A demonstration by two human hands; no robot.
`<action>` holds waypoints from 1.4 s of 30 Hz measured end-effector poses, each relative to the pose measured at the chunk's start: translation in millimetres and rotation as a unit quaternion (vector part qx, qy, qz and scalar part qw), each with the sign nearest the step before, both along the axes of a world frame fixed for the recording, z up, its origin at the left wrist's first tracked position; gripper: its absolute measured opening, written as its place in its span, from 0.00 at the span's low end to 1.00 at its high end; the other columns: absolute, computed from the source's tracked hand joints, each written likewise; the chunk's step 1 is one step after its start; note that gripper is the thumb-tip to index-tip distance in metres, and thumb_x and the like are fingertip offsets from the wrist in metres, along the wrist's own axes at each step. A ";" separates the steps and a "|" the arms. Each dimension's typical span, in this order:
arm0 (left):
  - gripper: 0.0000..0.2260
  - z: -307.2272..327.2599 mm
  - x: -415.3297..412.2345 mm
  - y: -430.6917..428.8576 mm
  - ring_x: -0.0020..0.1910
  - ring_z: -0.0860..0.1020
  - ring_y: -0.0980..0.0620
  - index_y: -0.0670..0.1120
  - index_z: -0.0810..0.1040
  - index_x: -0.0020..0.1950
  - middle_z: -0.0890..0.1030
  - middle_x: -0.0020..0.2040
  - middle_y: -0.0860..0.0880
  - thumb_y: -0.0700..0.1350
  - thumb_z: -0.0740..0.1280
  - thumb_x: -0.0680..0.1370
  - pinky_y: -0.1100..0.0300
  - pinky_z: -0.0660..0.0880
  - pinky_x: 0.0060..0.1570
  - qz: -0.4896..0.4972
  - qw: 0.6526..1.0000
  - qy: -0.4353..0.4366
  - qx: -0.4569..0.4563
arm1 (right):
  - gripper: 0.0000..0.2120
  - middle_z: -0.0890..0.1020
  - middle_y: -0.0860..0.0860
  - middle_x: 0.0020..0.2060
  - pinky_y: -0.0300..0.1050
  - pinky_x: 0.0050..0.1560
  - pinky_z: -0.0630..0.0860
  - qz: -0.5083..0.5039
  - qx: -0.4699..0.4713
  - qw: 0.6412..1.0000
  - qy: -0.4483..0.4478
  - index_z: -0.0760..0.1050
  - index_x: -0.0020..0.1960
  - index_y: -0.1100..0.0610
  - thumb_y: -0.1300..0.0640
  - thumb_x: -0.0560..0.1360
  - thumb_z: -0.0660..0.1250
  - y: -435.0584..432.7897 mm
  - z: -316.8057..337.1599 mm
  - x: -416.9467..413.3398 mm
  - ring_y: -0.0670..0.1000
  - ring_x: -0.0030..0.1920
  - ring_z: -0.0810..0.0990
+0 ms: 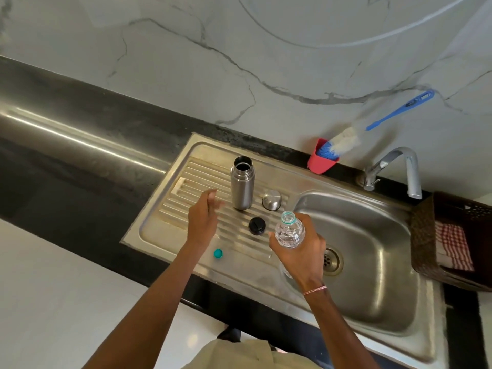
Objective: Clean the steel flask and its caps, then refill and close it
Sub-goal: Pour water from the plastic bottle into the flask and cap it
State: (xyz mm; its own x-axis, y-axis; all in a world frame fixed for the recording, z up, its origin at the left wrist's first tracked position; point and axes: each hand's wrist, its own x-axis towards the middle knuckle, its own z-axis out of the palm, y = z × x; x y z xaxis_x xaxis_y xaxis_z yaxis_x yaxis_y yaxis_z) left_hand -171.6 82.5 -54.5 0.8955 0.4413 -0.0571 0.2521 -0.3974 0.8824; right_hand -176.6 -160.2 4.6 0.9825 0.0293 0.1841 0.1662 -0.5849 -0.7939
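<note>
The steel flask (242, 186) stands upright and uncapped on the ribbed drainboard (170, 209). Its steel outer cap (271, 200) lies just right of it, and the black inner cap (257, 225) rests nearer to me. My right hand (300, 254) grips an open clear plastic water bottle (289, 230) above the drainboard's right end, near the basin. My left hand (203, 219) hovers open just left of the flask, not touching it. The bottle's teal cap (218, 253) lies on the drainboard below my left hand.
The sink basin (372, 262) with its drain lies to the right, the tap (399, 169) behind it. A red holder (322, 161) with a blue bottle brush (378, 121) leans on the marble wall. A brown basket (426, 235) with a checked cloth sits at far right. Black countertop (80, 155) stretches left.
</note>
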 end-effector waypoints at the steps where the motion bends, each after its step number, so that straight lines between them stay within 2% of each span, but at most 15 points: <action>1: 0.31 6.9 13.6 -3.3 0.57 0.82 0.47 0.48 0.69 0.76 0.83 0.60 0.48 0.66 0.58 0.81 0.49 0.79 0.61 -0.015 1.000 -0.004 0.002 | 0.28 0.81 0.36 0.38 0.40 0.41 0.82 -0.002 0.000 1.000 -0.003 0.69 0.54 0.37 0.49 0.64 0.82 -1.3 1.3 -0.7 0.41 0.38 0.83; 3: 0.46 12.6 40.1 -11.9 0.71 0.72 0.50 0.50 0.57 0.82 0.74 0.73 0.50 0.72 0.69 0.72 0.52 0.69 0.70 -0.034 0.999 0.001 0.010 | 0.27 0.81 0.36 0.39 0.37 0.40 0.81 -0.008 0.005 1.000 -0.008 0.71 0.55 0.40 0.50 0.64 0.83 -6.1 3.8 -2.3 0.41 0.39 0.83; 6: 0.60 7.6 71.9 -23.9 0.76 0.69 0.46 0.52 0.53 0.83 0.69 0.78 0.48 0.72 0.78 0.59 0.48 0.66 0.74 -0.020 1.000 0.013 0.000 | 0.26 0.82 0.38 0.39 0.33 0.40 0.80 -0.021 0.008 1.000 -0.008 0.75 0.56 0.48 0.50 0.63 0.84 -14.6 6.4 -5.6 0.38 0.39 0.83; 8: 0.55 3.1 83.5 -31.9 0.71 0.75 0.45 0.50 0.58 0.80 0.75 0.73 0.46 0.65 0.82 0.61 0.49 0.72 0.69 -0.009 0.999 0.014 -0.027 | 0.27 0.80 0.36 0.38 0.26 0.40 0.75 -0.034 0.004 0.999 -0.014 0.75 0.55 0.49 0.51 0.63 0.85 -21.3 10.1 -8.5 0.34 0.38 0.81; 9: 0.48 2.1 86.7 -37.1 0.67 0.78 0.45 0.48 0.64 0.77 0.78 0.69 0.46 0.58 0.84 0.64 0.53 0.75 0.64 0.001 0.999 0.010 -0.035 | 0.27 0.80 0.35 0.37 0.25 0.40 0.74 -0.039 0.003 0.999 -0.016 0.75 0.55 0.49 0.52 0.62 0.85 -25.7 12.5 -9.4 0.33 0.38 0.81; 11: 0.34 3.1 88.7 -43.0 0.61 0.81 0.45 0.46 0.72 0.69 0.82 0.62 0.47 0.49 0.83 0.68 0.58 0.76 0.58 0.036 0.998 -0.016 -0.039 | 0.26 0.81 0.37 0.37 0.33 0.41 0.79 -0.047 -0.003 0.999 -0.019 0.75 0.55 0.50 0.51 0.63 0.84 -33.1 16.5 -10.3 0.37 0.37 0.82; 13: 0.30 14.4 86.3 -48.8 0.59 0.82 0.46 0.46 0.74 0.67 0.83 0.61 0.47 0.48 0.82 0.70 0.54 0.78 0.58 0.039 0.997 -0.054 -0.036 | 0.26 0.84 0.41 0.39 0.41 0.42 0.81 -0.062 -0.005 0.998 -0.022 0.75 0.55 0.51 0.49 0.63 0.84 -43.4 20.9 -10.6 0.42 0.38 0.84; 16: 0.29 45.8 80.4 -58.9 0.56 0.82 0.54 0.48 0.75 0.66 0.83 0.60 0.50 0.48 0.82 0.69 0.60 0.79 0.58 0.001 0.993 -0.115 -0.017 | 0.25 0.84 0.42 0.39 0.29 0.45 0.76 -0.091 -0.001 0.995 -0.032 0.74 0.54 0.48 0.48 0.63 0.83 -59.8 32.8 -8.1 0.45 0.38 0.85; 20: 0.29 99.1 64.2 -94.8 0.52 0.80 0.66 0.55 0.74 0.64 0.82 0.55 0.59 0.46 0.83 0.68 0.73 0.74 0.52 -0.088 0.982 -0.166 -0.034 | 0.25 0.80 0.33 0.38 0.43 0.46 0.81 -0.108 -0.015 0.992 -0.069 0.74 0.54 0.47 0.50 0.64 0.83 -87.0 60.2 0.1 0.43 0.39 0.84; 22: 0.29 111.6 55.2 -118.4 0.51 0.81 0.64 0.55 0.74 0.63 0.82 0.54 0.60 0.43 0.84 0.67 0.71 0.76 0.50 -0.147 0.973 -0.167 -0.056 | 0.24 0.80 0.36 0.36 0.33 0.46 0.77 -0.105 -0.038 0.989 -0.094 0.75 0.55 0.50 0.49 0.64 0.83 -102.4 75.5 6.2 0.43 0.38 0.83; 23: 0.29 113.7 51.1 -129.3 0.50 0.82 0.62 0.55 0.75 0.62 0.83 0.53 0.59 0.42 0.84 0.67 0.69 0.77 0.50 -0.173 0.969 -0.165 -0.064 | 0.24 0.81 0.38 0.36 0.31 0.45 0.76 -0.103 -0.046 0.988 -0.105 0.75 0.55 0.50 0.48 0.64 0.81 -108.5 82.6 9.7 0.44 0.37 0.83; 26: 0.28 113.0 40.8 -165.0 0.49 0.83 0.56 0.52 0.77 0.60 0.84 0.51 0.55 0.41 0.85 0.66 0.65 0.78 0.48 -0.241 0.953 -0.167 -0.072 | 0.24 0.85 0.43 0.39 0.47 0.43 0.82 -0.100 -0.082 0.983 -0.130 0.75 0.57 0.46 0.42 0.64 0.76 -129.1 102.6 17.9 0.50 0.38 0.85; 28: 0.28 110.1 34.6 -183.4 0.49 0.84 0.53 0.49 0.77 0.61 0.85 0.51 0.54 0.42 0.85 0.66 0.64 0.77 0.48 -0.268 0.946 -0.167 -0.075 | 0.24 0.85 0.46 0.38 0.52 0.38 0.81 -0.082 -0.133 0.977 -0.144 0.75 0.57 0.46 0.41 0.64 0.74 -141.7 112.2 23.0 0.55 0.37 0.85; 35: 0.27 110.6 24.5 -221.4 0.49 0.83 0.52 0.47 0.77 0.61 0.84 0.51 0.54 0.44 0.85 0.66 0.62 0.78 0.49 -0.307 0.933 -0.170 -0.079 | 0.22 0.82 0.47 0.36 0.48 0.32 0.78 -0.022 -0.322 0.930 -0.175 0.76 0.55 0.48 0.40 0.64 0.70 -180.3 144.3 24.2 0.56 0.34 0.82; 42: 0.29 118.0 21.4 -230.5 0.51 0.83 0.54 0.47 0.77 0.63 0.84 0.53 0.54 0.44 0.85 0.66 0.67 0.77 0.50 -0.312 0.931 -0.176 -0.068 | 0.24 0.80 0.47 0.35 0.45 0.31 0.74 0.031 -0.408 0.897 -0.167 0.74 0.58 0.46 0.40 0.64 0.71 -197.0 157.1 26.2 0.57 0.33 0.80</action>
State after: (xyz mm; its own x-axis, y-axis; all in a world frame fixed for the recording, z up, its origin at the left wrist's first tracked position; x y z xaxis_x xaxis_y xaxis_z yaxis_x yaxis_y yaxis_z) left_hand -150.2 -148.1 63.5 0.9491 -0.1611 0.2708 -0.3044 -0.2473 0.9199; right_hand -150.4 -357.2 161.7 0.8679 0.3415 0.3608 0.3679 -0.9298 -0.0049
